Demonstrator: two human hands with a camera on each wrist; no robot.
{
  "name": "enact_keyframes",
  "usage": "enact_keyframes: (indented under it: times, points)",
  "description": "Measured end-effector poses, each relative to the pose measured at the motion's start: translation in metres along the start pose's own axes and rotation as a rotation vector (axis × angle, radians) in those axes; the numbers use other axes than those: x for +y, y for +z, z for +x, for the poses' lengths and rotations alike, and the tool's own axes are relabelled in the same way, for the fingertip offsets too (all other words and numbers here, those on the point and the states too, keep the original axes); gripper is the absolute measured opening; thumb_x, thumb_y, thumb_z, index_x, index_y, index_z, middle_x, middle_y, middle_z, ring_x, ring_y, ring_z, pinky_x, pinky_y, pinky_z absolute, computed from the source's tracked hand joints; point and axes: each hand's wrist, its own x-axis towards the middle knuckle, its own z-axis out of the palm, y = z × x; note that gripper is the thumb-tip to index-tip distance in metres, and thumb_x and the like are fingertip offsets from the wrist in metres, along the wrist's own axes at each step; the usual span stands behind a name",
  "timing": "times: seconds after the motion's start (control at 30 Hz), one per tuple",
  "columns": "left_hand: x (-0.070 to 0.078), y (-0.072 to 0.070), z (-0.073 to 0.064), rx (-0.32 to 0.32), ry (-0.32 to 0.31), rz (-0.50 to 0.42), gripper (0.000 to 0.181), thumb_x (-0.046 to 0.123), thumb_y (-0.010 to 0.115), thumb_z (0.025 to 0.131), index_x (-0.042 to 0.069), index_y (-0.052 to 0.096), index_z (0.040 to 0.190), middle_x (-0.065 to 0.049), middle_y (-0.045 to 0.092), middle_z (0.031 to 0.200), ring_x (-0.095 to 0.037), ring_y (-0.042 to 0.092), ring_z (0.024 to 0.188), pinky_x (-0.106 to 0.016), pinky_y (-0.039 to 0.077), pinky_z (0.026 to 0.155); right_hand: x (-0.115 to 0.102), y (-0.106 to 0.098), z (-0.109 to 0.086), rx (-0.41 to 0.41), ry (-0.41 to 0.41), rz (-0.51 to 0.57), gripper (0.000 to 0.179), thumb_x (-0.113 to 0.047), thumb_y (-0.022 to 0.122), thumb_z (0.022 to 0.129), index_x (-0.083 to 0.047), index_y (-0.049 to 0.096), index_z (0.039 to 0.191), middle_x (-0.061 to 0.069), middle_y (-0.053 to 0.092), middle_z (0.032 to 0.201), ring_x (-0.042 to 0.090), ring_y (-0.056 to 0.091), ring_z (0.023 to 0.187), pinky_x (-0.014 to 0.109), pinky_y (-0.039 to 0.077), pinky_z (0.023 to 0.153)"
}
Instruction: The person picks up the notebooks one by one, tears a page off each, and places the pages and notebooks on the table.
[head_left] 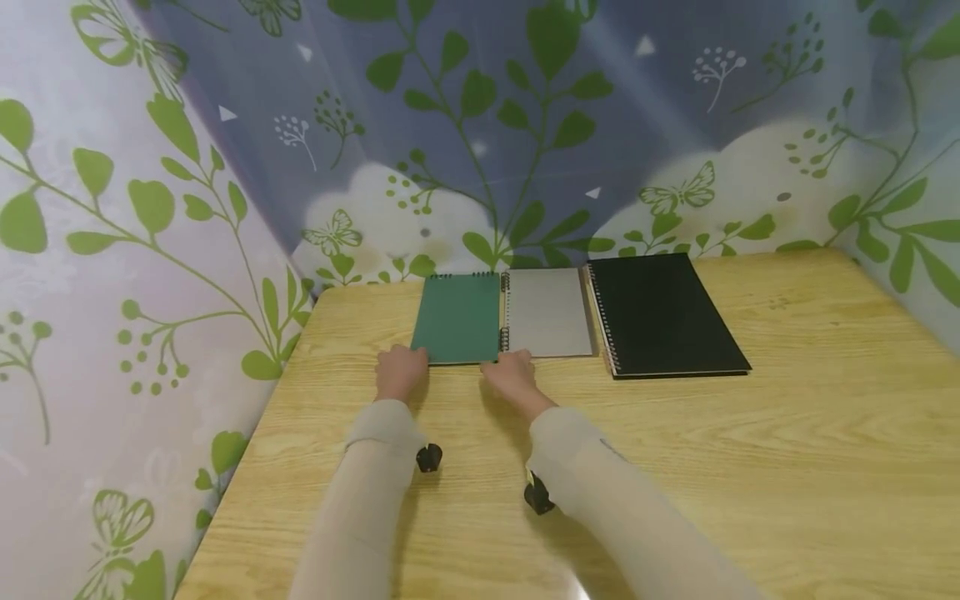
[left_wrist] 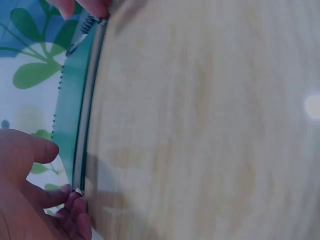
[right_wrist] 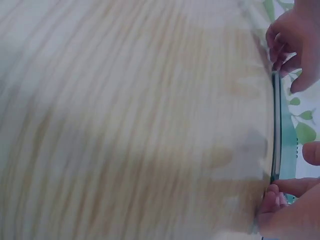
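A green spiral notebook (head_left: 457,318) lies flat at the back of the table, its black coil along the far edge. My left hand (head_left: 401,373) grips its near left corner; in the left wrist view the index finger meets the corner (left_wrist: 54,196), the other fingers are curled and the thumb stands apart. At the near right corner my right hand (head_left: 512,377) grips the notebook with bent fingers, thumb lifted clear in the right wrist view. Beside it lies a grey spiral notebook (head_left: 549,312), coil on its left, close to my right fingertips.
To the right lies a larger black spiral notebook (head_left: 667,317), its coil on the left. Behind the wooden table (head_left: 795,450) hangs a leaf-patterned cloth (head_left: 480,150), which also covers the left side. A small black device sits at each wrist.
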Motion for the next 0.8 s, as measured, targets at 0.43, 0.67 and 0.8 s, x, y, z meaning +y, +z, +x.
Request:
enact_keyframes:
  times: [0.43,0.67,0.8]
  points:
    - [0.010,-0.001,0.009,0.034,-0.061,-0.194,0.048,0.027,0.042,0.091,-0.011,0.049,0.120,-0.027,0.050,0.120,-0.032,0.049,0.098,-0.042,0.043,0.086,-0.009,-0.011,-0.001,-0.113,0.197,0.401,0.063,-0.024,0.046,0.092,0.007,0.021,0.142,0.023,0.017,0.149,0.040,0.027,0.134,0.047,0.025,0.110]
    - [0.005,0.010,0.029,0.054,-0.063,-0.440,0.048,0.016,0.055,0.091,-0.014,0.041,0.125,-0.029,0.062,0.097,-0.008,0.059,0.052,-0.021,0.050,0.062,-0.011,-0.021,-0.008,-0.146,0.216,0.576,0.065,-0.021,0.046,0.093,0.002,0.014,0.144,0.018,0.033,0.136,0.029,0.049,0.105,0.039,0.036,0.101]
    - [0.003,0.010,0.031,-0.022,-0.068,-0.600,0.048,0.010,0.052,0.093,-0.012,0.035,0.132,-0.032,0.055,0.117,-0.004,0.058,0.045,-0.019,0.053,0.060,-0.011,-0.021,-0.003,-0.107,0.201,0.652,0.059,-0.015,0.047,0.093,0.006,0.020,0.141,0.014,0.042,0.120,0.011,0.038,0.066,0.029,0.040,0.079]
